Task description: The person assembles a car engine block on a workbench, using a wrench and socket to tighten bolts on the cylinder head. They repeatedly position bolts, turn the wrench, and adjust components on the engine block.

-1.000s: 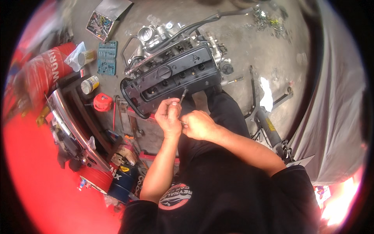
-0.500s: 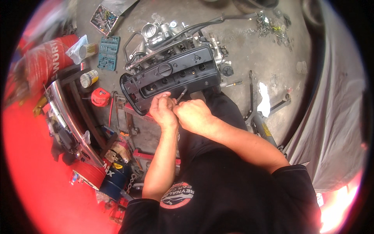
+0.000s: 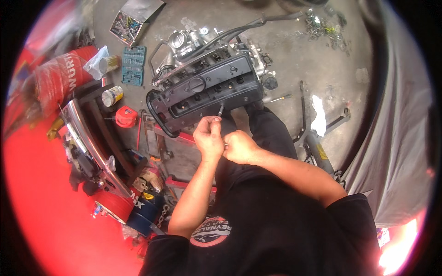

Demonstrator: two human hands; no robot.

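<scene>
A black valve cover (image 3: 209,94) sits on a car engine (image 3: 189,48) in front of me. My left hand (image 3: 208,139) is closed, its thumb and fingers pinching the shaft of a slim metal driver (image 3: 221,111). The driver's far end meets the near edge of the cover, beside a bolt position. My right hand (image 3: 241,148) is closed in a fist around the driver's near end, against the left hand. That end is mostly hidden; only a bit of metal shows between the hands.
Around the engine lie an open toolbox (image 3: 127,28), a teal bit set (image 3: 133,66), a can (image 3: 112,95), a red container (image 3: 125,117) and a screwdriver (image 3: 281,98). Loose hardware (image 3: 324,26) is at the far right. A white cloth (image 3: 318,116) hangs over a grey stand (image 3: 316,148).
Both hands have drawn back toward me, off the cover's near edge. The left fingers now pinch the shaft, and more of the driver shows. The whole view has shifted slightly.
</scene>
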